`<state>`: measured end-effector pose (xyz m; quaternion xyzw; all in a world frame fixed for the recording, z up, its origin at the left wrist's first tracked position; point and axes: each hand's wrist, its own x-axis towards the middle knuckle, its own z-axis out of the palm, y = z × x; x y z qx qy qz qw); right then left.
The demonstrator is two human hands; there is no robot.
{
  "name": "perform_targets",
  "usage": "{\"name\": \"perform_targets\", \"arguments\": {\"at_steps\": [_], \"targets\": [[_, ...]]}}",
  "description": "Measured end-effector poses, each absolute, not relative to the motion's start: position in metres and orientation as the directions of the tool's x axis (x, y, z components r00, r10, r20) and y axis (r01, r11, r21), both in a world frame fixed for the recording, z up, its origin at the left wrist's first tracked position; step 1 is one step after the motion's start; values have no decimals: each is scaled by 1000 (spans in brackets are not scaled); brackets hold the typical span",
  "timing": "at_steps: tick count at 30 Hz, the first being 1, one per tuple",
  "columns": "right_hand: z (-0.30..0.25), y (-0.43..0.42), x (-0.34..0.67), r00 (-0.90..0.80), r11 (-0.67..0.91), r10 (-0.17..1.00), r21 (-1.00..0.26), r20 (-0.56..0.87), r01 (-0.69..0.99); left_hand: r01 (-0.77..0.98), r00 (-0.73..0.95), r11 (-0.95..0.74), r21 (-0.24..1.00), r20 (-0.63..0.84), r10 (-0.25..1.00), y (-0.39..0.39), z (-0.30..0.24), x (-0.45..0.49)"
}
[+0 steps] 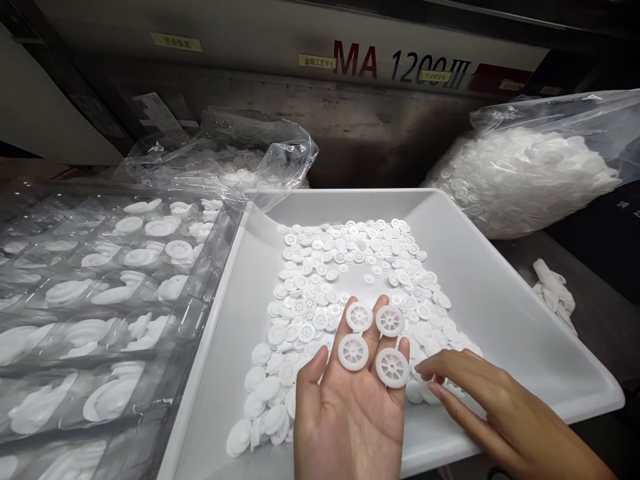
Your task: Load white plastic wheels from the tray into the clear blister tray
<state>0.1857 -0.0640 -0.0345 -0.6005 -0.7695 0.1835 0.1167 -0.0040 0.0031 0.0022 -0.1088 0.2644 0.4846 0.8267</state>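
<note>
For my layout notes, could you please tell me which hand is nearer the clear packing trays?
Left. The left hand is palm-up, right of the clear packing trays; the right hand is farther right, fingertips on the white discs.

Bare left hand, bare right hand, forearm uncovered

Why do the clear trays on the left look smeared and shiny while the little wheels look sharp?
Head view: the clear trays catch glare and stretch toward the lens edge; the four wheels on the left hand lie central, evenly lit, in focus.
</note>
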Motion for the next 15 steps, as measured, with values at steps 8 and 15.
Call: {"name": "perform_targets", "arguments": {"at_steps": [8, 15], "targets": [[-35, -62, 185, -209, 175, 978, -431, -31, 885, -861, 425, 509, 8, -538, 728, 4, -1, -5], [-35, -64, 175, -5, 106, 991, -739, 137, 666, -870, 343, 464, 168, -469, 814, -3, -6, -4]]}}
